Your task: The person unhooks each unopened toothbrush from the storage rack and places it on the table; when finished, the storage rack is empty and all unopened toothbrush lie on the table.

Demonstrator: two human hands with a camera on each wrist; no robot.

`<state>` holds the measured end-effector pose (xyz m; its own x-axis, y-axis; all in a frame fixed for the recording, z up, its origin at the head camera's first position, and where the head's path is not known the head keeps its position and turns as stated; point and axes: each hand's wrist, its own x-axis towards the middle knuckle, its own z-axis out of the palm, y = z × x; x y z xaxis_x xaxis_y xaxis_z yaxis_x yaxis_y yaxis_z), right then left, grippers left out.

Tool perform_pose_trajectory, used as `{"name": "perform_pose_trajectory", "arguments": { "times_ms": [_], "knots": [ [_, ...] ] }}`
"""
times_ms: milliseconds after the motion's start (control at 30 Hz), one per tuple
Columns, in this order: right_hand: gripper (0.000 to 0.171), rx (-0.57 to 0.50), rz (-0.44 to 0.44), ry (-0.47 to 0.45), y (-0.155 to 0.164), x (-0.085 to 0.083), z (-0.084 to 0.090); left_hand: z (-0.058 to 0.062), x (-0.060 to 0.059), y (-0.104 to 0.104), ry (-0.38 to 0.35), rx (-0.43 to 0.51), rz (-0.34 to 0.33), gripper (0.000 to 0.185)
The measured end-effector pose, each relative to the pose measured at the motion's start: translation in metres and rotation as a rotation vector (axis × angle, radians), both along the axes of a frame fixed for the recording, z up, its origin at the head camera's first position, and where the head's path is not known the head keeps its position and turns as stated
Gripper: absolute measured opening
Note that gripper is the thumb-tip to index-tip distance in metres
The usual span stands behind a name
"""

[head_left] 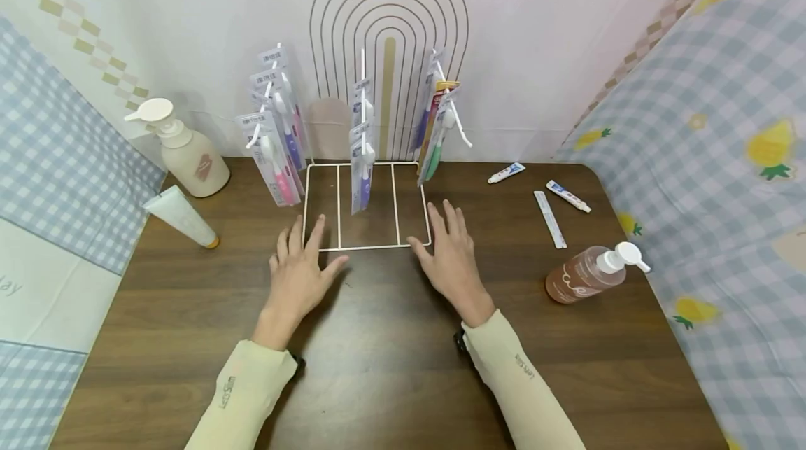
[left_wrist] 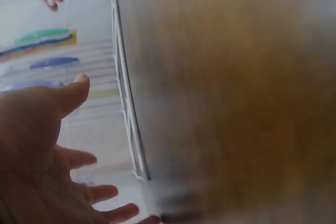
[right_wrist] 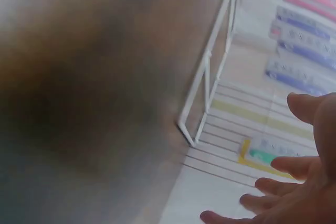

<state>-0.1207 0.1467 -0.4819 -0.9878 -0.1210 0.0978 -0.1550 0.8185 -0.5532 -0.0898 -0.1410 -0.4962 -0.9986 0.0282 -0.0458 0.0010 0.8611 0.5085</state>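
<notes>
A dark wood-grain worktop (head_left: 390,366) is filling the near view, with two pale sleeves reaching onto it. The left hand (head_left: 301,275) is lying flat with fingers spread wide, holding nothing, its fingertips at the front left corner of the white wire rack (head_left: 367,248). The right hand (head_left: 451,254) is lying likewise open and empty, fingers spread, its fingertips at the rack's front right corner. The rack's flat base frame is sitting on the worktop between and just beyond the hands, and its upright pegs are carrying packaged toothbrushes (head_left: 281,135) in three clusters at left, middle and right.

To the right, a pump bottle of amber liquid (head_left: 588,273) is lying on its side near the edge, with a thin white packet (head_left: 550,219) and two small tubes (head_left: 569,196) beyond it. To the left, a white tube with an orange cap (head_left: 182,216) is lying near a cream pump bottle (head_left: 185,152) that is standing upright. Behind everything, a pale backdrop with a line-drawn arch (head_left: 388,16) is closing off the far side, and checked cloths are hanging at both sides.
</notes>
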Motion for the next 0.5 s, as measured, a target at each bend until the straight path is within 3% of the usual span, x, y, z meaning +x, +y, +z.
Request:
{"name": "perform_pose_trajectory", "arguments": {
  "times_ms": [233, 500],
  "knots": [
    [0.081, -0.146, -0.022, 0.051, 0.008, -0.031, 0.028, -0.004, -0.02, -0.01, -0.038, 0.041, 0.066, 0.108],
    [0.085, -0.304, -0.009, 0.132, 0.01, -0.072, 0.065, -0.003, -0.033, -0.02, -0.109, 0.031, 0.067, 0.107]
  ]
}}
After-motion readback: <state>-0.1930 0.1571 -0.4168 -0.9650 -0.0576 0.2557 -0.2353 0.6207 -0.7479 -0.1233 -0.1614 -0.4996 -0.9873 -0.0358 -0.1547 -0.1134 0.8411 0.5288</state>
